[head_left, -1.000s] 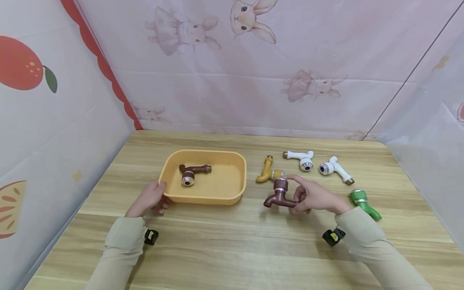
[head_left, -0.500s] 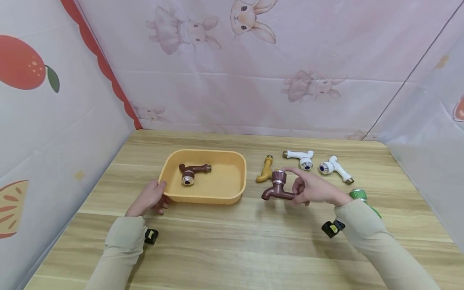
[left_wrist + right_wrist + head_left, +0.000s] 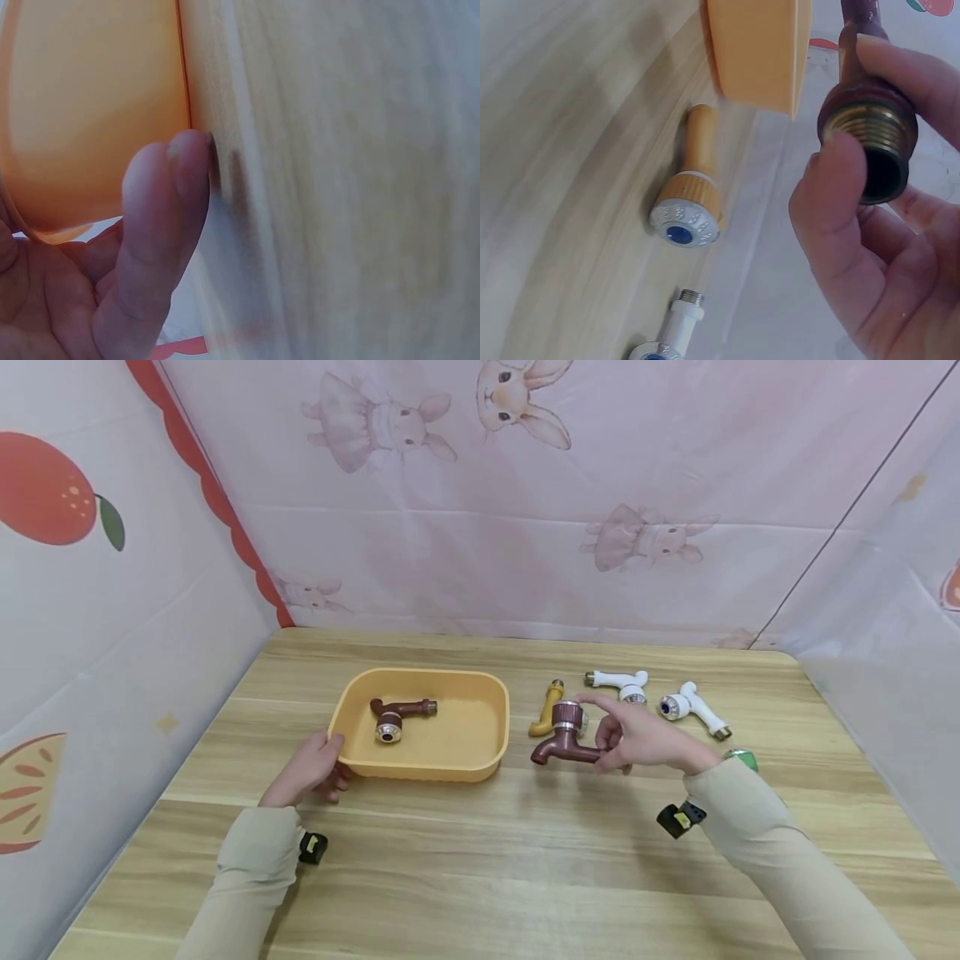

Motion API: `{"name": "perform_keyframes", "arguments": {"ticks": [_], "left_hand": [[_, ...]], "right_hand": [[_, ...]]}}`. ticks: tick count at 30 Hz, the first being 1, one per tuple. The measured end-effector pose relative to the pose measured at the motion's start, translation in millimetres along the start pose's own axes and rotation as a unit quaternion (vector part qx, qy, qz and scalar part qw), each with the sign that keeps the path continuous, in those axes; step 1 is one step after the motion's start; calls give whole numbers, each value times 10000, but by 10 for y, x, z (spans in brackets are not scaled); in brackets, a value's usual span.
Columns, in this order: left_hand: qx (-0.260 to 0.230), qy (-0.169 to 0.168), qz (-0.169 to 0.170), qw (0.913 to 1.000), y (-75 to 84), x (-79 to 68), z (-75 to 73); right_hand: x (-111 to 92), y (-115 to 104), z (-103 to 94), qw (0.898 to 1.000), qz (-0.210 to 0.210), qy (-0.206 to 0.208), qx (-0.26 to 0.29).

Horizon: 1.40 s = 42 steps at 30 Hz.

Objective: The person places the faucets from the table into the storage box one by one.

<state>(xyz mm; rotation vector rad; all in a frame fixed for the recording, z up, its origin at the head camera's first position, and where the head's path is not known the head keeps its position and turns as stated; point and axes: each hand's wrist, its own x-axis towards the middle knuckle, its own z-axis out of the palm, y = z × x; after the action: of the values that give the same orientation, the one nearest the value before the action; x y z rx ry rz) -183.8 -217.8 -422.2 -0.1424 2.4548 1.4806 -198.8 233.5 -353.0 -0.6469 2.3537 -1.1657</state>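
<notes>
A dark brown water tap is held off the table by my right hand, thumb and fingers at its threaded inlet and a finger reaching to its knob. The right wrist view shows the brass thread between the fingers. At the front left corner of the yellow plastic basin, my left hand grips the rim, thumb on top and fingers beneath. Another brown tap lies inside the basin. Just behind the held tap lies a yellow tap, its knob mostly hidden in the head view.
Two white taps lie at the back right, one left of the other. A green tap is mostly covered by the right sleeve. Printed cloth walls border the wooden table behind and at both sides.
My right hand has lifted the brown tap slightly and moved it left and away from me, across the yellow tap's knob. The left hand and the basin have stayed still.
</notes>
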Motion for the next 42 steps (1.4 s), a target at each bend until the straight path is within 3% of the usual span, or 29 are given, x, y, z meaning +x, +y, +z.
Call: {"name": "perform_keyframes", "arguments": {"ticks": [11, 22, 28, 42], "left_hand": [[3, -14, -3, 10000, -12, 11, 1], [-31, -64, -8, 10000, -21, 7, -9], [-70, -93, 0, 9999, -5, 2, -3], [-163, -156, -75, 9997, 40, 23, -28]], "right_hand": [[61, -166, -22, 10000, 32, -25, 24], [209, -272, 16, 9993, -295, -97, -217], [270, -350, 19, 9993, -209, -60, -314], [469, -512, 20, 9996, -204, -218, 15]]}}
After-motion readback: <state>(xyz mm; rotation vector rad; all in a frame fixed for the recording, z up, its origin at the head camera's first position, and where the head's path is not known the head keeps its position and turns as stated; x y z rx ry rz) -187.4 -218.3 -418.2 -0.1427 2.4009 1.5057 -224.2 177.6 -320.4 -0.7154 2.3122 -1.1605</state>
